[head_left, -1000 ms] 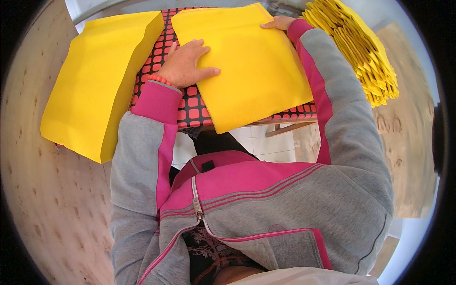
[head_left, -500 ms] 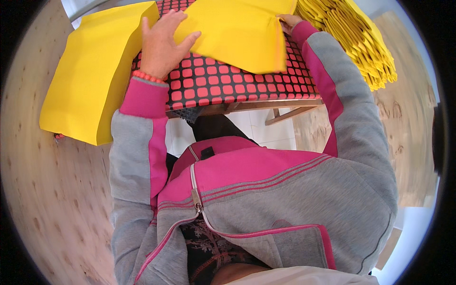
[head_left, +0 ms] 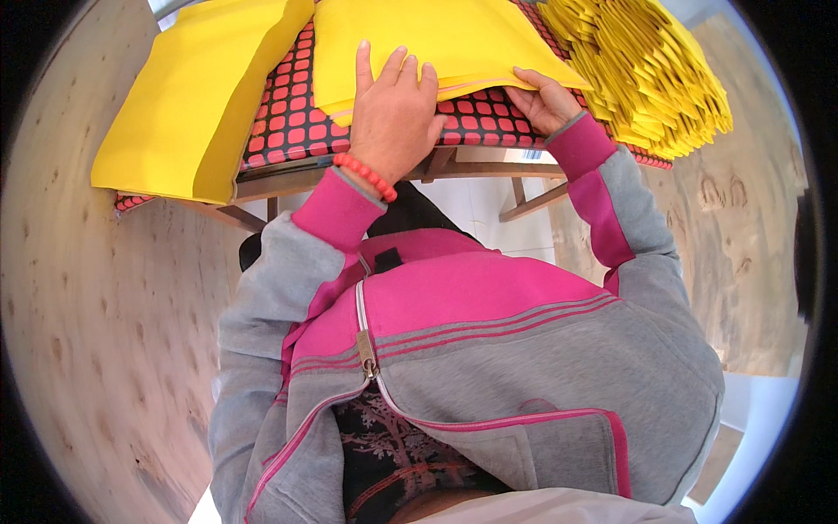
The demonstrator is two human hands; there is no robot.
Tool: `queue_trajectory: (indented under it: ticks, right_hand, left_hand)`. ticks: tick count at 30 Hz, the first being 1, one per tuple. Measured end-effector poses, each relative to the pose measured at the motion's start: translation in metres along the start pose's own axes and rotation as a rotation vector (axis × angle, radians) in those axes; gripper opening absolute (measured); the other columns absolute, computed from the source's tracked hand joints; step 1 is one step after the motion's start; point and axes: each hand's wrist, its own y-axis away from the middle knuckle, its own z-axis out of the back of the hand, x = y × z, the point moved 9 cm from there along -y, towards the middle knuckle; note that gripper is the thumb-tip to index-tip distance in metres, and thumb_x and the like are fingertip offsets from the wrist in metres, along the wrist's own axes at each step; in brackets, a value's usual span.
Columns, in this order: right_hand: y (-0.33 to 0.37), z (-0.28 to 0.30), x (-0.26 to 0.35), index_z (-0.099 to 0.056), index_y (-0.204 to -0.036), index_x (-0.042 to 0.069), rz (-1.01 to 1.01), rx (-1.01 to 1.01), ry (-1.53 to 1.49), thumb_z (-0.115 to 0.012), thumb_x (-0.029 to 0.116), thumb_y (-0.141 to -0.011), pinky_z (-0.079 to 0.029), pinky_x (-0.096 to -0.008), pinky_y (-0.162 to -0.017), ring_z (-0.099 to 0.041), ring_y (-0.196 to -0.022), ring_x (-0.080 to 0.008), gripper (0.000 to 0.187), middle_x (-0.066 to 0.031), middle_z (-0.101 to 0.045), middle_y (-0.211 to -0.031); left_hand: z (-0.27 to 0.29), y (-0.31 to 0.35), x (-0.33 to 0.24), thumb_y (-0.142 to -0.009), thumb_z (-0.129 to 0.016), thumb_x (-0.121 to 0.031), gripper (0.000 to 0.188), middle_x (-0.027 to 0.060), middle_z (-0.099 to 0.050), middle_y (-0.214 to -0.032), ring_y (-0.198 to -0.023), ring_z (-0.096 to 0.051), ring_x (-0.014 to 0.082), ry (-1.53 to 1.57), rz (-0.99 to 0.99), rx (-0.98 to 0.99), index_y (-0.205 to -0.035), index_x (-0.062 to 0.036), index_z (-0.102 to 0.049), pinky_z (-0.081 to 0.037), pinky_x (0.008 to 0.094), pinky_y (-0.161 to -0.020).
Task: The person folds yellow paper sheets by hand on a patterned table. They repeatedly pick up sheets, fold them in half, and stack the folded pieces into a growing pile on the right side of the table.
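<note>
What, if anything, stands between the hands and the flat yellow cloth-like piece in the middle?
Nothing visible. The left hand lies on the flat yellow cloth-like piece and the right hand pinches its near edge. The thick yellow block is left of it, the ruffled yellow stack right; neither is between.

It's matt, felt-like cloth in the yellow sheets (head_left: 436,44), a smooth, plastic-looking table covering (head_left: 292,100), wood for the table frame (head_left: 279,182), soft fabric on the jacket (head_left: 524,367), and a shiny metal zip pull (head_left: 366,348)!
</note>
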Motion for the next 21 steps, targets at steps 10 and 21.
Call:
queue_trajectory:
  ticks: [10, 21]
  right_hand:
    - [0.115, -0.045, -0.032, -0.065, -0.115, 0.001, -0.343, 0.465, 0.188, -0.059, 0.022, -0.105, -0.063, -0.0288, -0.081, -0.076, -0.094, -0.0204, 0.024, -0.0136, -0.076, -0.103]
    - [0.121, -0.117, 0.005, -0.063, -0.122, 0.003, 1.159, 0.265, 1.41, -0.078, 0.025, -0.082, -0.043, -0.05, -0.111, -0.057, -0.129, -0.0335, 0.047, -0.0166, -0.062, -0.135]
  left_hand:
    - [-0.016, 0.002, 0.006, -0.083, -0.06, -0.007, 0.014, 0.0065, -0.068, -0.086, -0.104, -0.066, 0.0238, -0.062, -0.092, 0.14, -0.082, -0.0084, -0.074, -0.026, 0.0544, -0.123]
    - [-0.005, -0.008, 0.006, -0.085, -0.059, -0.004, 0.008, 0.0082, -0.07, -0.094, -0.101, -0.069, 0.0252, 0.082, -0.151, 0.241, -0.084, -0.0057, -0.067, -0.031, 0.0539, -0.12]
